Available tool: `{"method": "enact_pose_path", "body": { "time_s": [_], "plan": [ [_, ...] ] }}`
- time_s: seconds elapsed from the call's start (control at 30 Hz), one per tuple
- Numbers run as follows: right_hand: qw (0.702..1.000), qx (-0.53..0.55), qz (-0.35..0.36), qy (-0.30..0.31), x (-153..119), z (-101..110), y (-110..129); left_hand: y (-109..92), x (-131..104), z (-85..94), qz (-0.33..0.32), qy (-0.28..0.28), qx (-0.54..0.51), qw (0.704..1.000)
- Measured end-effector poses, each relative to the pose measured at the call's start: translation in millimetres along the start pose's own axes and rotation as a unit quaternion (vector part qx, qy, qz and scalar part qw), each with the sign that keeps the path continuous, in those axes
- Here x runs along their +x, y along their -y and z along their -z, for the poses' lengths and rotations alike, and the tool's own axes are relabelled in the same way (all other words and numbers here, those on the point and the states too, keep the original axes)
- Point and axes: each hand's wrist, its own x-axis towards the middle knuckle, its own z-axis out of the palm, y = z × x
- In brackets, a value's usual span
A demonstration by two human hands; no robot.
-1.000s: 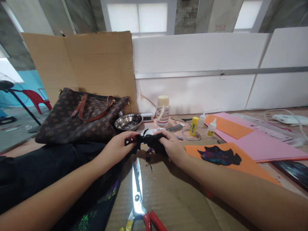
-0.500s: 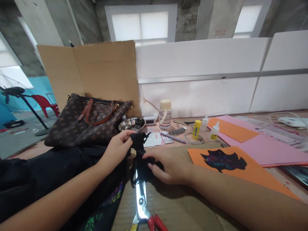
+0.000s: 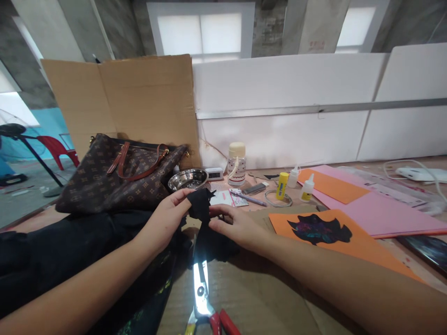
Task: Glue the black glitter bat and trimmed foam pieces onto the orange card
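Observation:
A piece of black cloth [image 3: 199,204] with ragged edges hangs between my two hands. My left hand [image 3: 172,211] pinches its upper left part. The fingers of my right hand [image 3: 233,223] are closed on its right side, a little lower. Scissors [image 3: 201,291] with red and yellow handles lie on brown cardboard [image 3: 265,298], and their blade tips are hidden under the lower part of the cloth. A black cutout [image 3: 319,229] with coloured specks rests on orange paper [image 3: 363,246] to the right.
A brown patterned bag [image 3: 115,181] stands at the left beside a metal bowl [image 3: 187,179]. Behind my hands are a bottle [image 3: 237,165], a pen [image 3: 249,198], a glue stick [image 3: 282,186] and a glue bottle [image 3: 307,189]. Dark fabric [image 3: 70,251] covers the left side.
My right hand has shifted up along the cloth, its thumb and fingers now nearer my left hand. The view has moved slightly, and the scissors still lie on the cardboard.

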Motion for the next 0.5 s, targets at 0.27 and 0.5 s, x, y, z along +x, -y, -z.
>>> {"method": "enact_pose_path", "body": {
  "time_s": [0.27,0.5],
  "plan": [
    [0.999,0.011,-0.032,-0.002,0.2,-3.9,-2.6,-2.8,2.2,2.3,-0.008,-0.062,-0.034,0.997],
    [0.995,0.056,-0.058,-0.053,4.5,-0.5,-4.6,-7.0,9.2,9.5,-0.035,-0.105,-0.053,0.992]
  ]
}}
